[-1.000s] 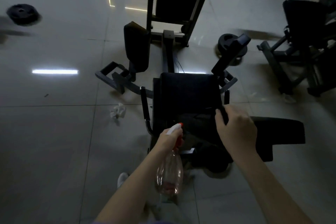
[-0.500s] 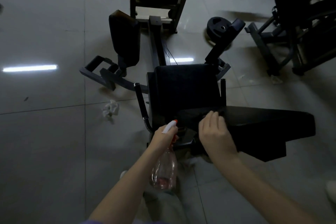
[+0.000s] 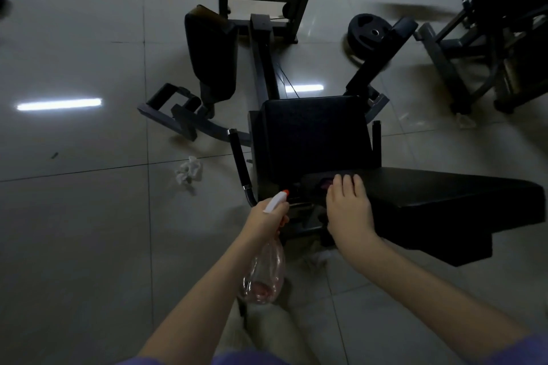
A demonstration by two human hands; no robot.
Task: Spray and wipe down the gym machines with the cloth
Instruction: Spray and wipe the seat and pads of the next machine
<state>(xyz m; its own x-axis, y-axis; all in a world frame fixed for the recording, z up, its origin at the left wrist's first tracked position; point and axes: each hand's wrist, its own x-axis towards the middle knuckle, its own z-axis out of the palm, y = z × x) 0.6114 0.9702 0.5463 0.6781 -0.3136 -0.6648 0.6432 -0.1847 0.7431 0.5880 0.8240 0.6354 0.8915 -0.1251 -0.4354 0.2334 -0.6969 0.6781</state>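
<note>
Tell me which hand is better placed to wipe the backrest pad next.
The right hand. It lies flat on the near end of the backrest pad, pressing what looks like a dark cloth. The left hand is occupied, gripping the spray bottle beside the pad.

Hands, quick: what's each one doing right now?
Left hand: closed around the spray bottle.
Right hand: flat on the black pad, fingers extended; a cloth under it cannot be told.

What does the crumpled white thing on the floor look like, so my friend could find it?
Start at the black padded gym machine seat in the middle. Look left past its black side handle to the grey tiled floor. There lies the small crumpled white wad, the only pale, scrunched thing among dark metal parts.
</note>
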